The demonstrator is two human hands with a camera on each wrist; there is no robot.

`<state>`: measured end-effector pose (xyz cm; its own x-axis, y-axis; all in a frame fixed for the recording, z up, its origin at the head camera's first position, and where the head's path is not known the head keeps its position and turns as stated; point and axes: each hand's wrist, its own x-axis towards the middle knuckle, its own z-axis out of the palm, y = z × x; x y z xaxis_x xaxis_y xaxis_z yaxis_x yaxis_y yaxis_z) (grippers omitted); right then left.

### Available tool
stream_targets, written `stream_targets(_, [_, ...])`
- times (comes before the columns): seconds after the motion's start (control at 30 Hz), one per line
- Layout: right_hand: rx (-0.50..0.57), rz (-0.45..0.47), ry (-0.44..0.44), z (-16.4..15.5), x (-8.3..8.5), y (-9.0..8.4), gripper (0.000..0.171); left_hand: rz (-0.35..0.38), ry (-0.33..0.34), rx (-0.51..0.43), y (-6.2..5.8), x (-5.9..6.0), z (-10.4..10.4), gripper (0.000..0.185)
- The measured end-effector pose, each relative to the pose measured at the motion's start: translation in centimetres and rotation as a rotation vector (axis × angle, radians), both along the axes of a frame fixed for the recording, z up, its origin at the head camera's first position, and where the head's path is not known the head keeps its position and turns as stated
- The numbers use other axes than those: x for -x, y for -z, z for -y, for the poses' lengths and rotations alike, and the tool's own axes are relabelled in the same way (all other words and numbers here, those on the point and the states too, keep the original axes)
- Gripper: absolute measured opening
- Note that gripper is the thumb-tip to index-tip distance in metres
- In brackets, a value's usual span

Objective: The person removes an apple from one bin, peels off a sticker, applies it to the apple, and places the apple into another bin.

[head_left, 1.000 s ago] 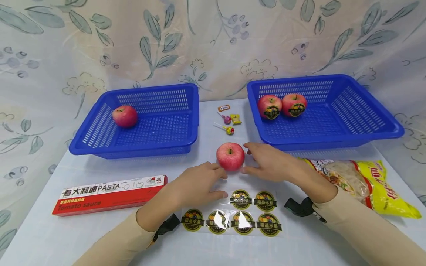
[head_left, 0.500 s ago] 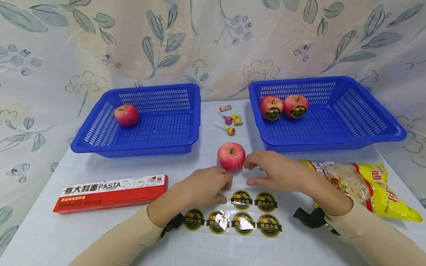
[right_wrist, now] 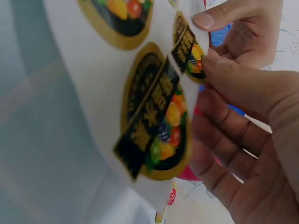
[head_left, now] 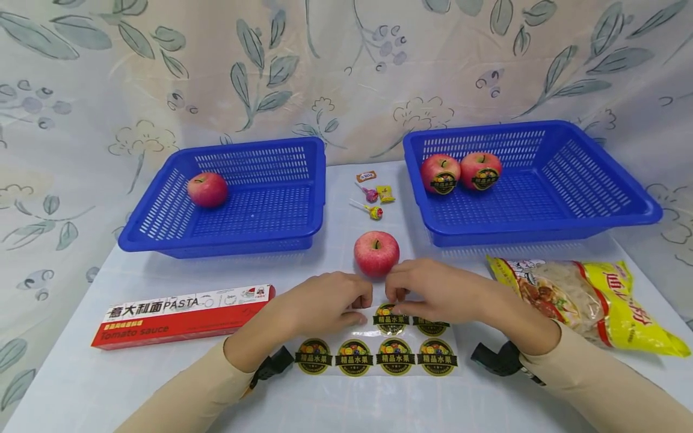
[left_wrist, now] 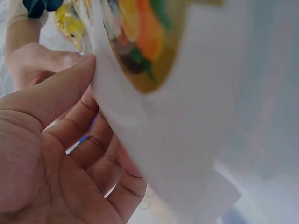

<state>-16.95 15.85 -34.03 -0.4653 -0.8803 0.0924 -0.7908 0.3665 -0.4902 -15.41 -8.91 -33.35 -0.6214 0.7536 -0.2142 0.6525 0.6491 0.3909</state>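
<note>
A clear sheet of round black-and-gold fruit stickers (head_left: 376,344) lies in front of the person, its far edge lifted. My left hand (head_left: 325,304) pinches that far edge between thumb and fingers; in the left wrist view the thumb (left_wrist: 70,86) lies over the sheet with the fingers behind. My right hand (head_left: 441,291) pinches the same edge by a sticker, its thumb (right_wrist: 233,81) on the near face in the right wrist view. Just beyond both hands sits a red apple (head_left: 376,254) that shows no sticker.
The left blue basket (head_left: 227,240) holds one apple (head_left: 208,190). In the right blue basket (head_left: 541,231) are two stickered apples (head_left: 441,174). Small candies (head_left: 373,212) lie between them. A pasta box (head_left: 184,319) is at left, a yellow noodle bag (head_left: 590,304) at right.
My right hand has moved from beside the apple down and left to the sheet's far edge. Both hands have come to pinch the sheet, whose far edge has risen slightly. The apple stays put.
</note>
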Motion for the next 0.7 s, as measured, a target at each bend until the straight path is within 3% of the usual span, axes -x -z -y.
stream_targets(0.2, [0.012,0.076,-0.038,0.1,0.1,0.0,0.011,0.019,-0.013,0.01,0.0,-0.2,0.2,0.014])
stream_targets(0.33, [0.066,0.117,-0.018,-0.3,0.2,-0.4,0.01,0.005,-0.026,0.073,0.2,-0.3,0.7,0.02])
stream_targets(0.4, [0.094,0.111,0.009,-0.4,0.3,-0.6,0.01,-0.001,-0.044,0.055,0.2,-0.3,1.0,0.023])
stream_targets(0.53, [0.108,0.06,0.052,-0.3,0.6,-0.8,0.009,0.008,-0.093,-0.17,0.0,0.0,1.2,0.026])
stream_targets(0.63, [0.116,0.038,0.065,0.0,0.8,-0.9,0.007,-0.009,-0.091,-0.353,-0.2,0.5,1.1,0.017])
stream_targets(0.7, [0.125,0.017,0.075,0.2,0.9,-1.0,0.007,-0.04,-0.083,-0.417,-0.1,0.7,1.0,0.008])
